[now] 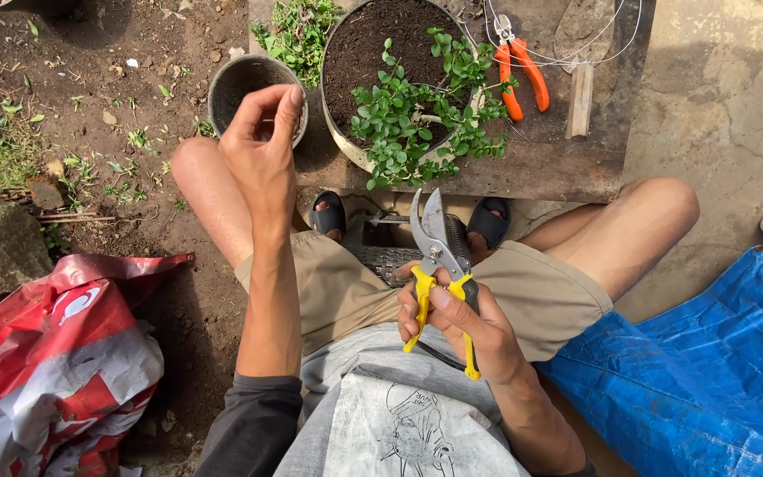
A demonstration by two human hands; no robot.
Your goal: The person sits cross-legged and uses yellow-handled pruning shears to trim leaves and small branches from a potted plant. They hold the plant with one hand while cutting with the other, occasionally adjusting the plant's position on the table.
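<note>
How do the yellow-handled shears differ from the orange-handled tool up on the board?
The yellow-handled shears sit in the right hand, blades open and pointing up; the orange-handled tool lies untouched on the wooden board beside coiled wire. The shears' blades look broader. Both are two-handled hand tools.

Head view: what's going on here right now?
A person sits low on the ground before a wooden board that carries a round pot with a small leafy plant. The right hand grips yellow-handled pruning shears, blades open and pointing up toward the plant. The left hand is raised over a small empty pot, fingertips pinched together; what they pinch, if anything, is too small to tell. Orange-handled pliers lie on the board amid thin wire.
</note>
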